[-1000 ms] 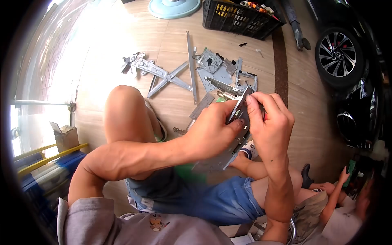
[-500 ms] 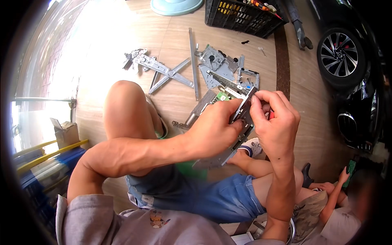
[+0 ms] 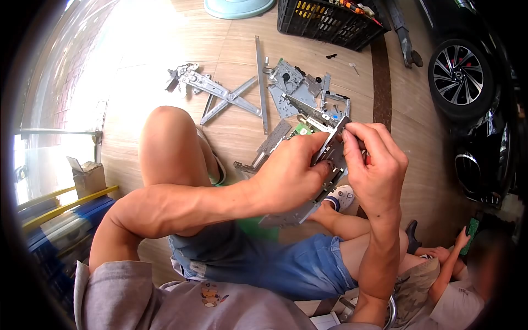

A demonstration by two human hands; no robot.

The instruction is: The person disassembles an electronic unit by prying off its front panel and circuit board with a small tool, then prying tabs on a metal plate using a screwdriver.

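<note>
My left hand (image 3: 294,168) is closed around a flat metal chassis (image 3: 289,219), held tilted above my lap, its thumb pressing on the near face. A green circuit board (image 3: 302,129) shows just past my knuckles. At the chassis's upper right edge my right hand (image 3: 379,162) is pinched, thumb against fingers. Whatever those fingertips hold is hidden from me. Beyond the hands, several stripped metal plates and frames (image 3: 289,80) lie on the floor. Left of them are a crossed pair of silver metal arms (image 3: 231,100) and a long thin metal strip (image 3: 260,82).
A black plastic crate (image 3: 330,25) with tools stands at the top, beside a light blue round base (image 3: 239,6). A car wheel (image 3: 459,71) is on the right. Another person sits at lower right, holding a green phone-like object (image 3: 471,234). A cardboard box (image 3: 89,179) stands left.
My right hand has shifted slightly right, and its fingers have turned a little. A red bit seen by its fingers earlier is now out of sight. My left hand keeps its hold.
</note>
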